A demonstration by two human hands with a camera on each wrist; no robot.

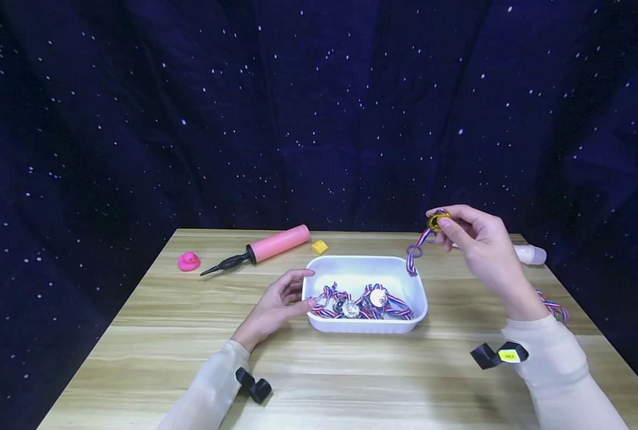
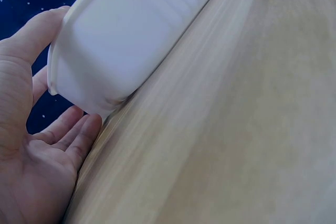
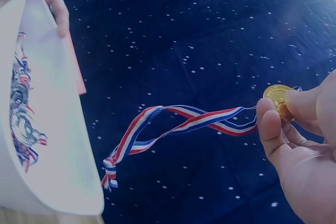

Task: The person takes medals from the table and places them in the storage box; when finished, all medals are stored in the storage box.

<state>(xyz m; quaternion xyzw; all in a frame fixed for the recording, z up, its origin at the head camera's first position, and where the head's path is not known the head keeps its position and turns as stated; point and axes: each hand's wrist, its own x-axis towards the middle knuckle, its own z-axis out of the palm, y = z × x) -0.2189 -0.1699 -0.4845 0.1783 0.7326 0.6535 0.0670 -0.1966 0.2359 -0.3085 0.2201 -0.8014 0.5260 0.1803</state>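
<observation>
My right hand [image 1: 475, 239] pinches a gold medal [image 1: 438, 220] between thumb and fingers, up above the tray's right end. Its red, white and blue ribbon [image 3: 184, 121] hangs in a loop, the knotted end down by the tray's rim. At the left end of the white plastic tray [image 1: 367, 325], my left hand [image 1: 276, 301] grips the wall, thumb over the rim and other fingers along the outside. Inside the tray lie several silver-looking medals [image 1: 350, 309] with tangled striped ribbons. The left wrist view shows the fingertips [image 2: 92, 124] low beside the tray's underside.
Behind the tray lie a pink hand pump [image 1: 281, 243] with a black nozzle and a small yellow block [image 1: 319, 246]. A pink rubber duck [image 1: 189, 261] sits at the far left. Beyond my right wrist are a white cylindrical object [image 1: 531, 254] and another striped ribbon [image 1: 554, 306].
</observation>
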